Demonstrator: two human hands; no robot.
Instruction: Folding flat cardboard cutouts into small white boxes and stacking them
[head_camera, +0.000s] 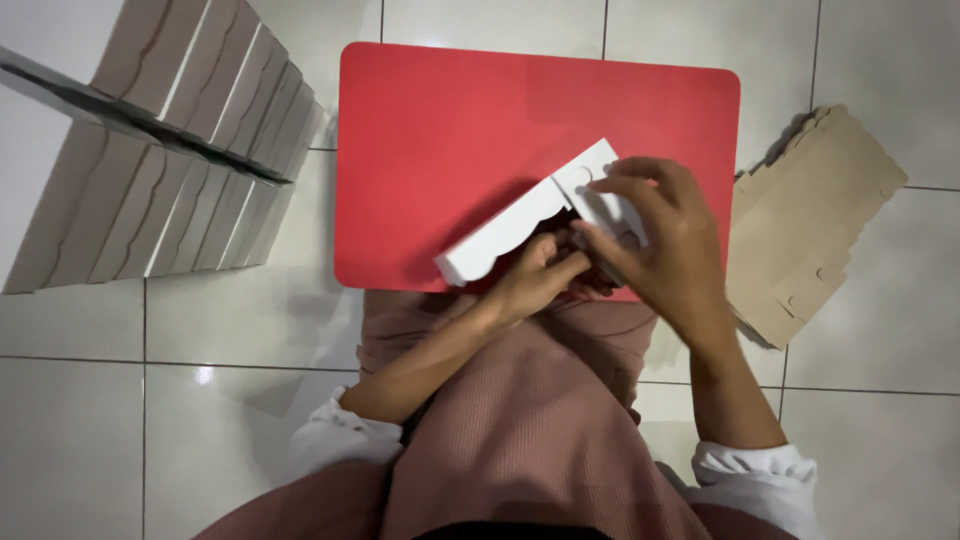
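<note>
This looks like a home room used for small-scale packaging work done by hand, not a factory or a shop. The floor (200, 430) is glossy pale ceramic tile with thin grout lines, and the person sits directly on it, knees under a low red tabletop (450, 110) with rounded corners, the kind of small lap table kept in a house. To the person's left, rows of folded white cardboard boxes (190, 150) stand packed side by side on the tiles. To the right, a stack of flat brown die-cut cardboard blanks (810, 220) with scalloped edges lies on the floor just beside the tabletop.
</note>
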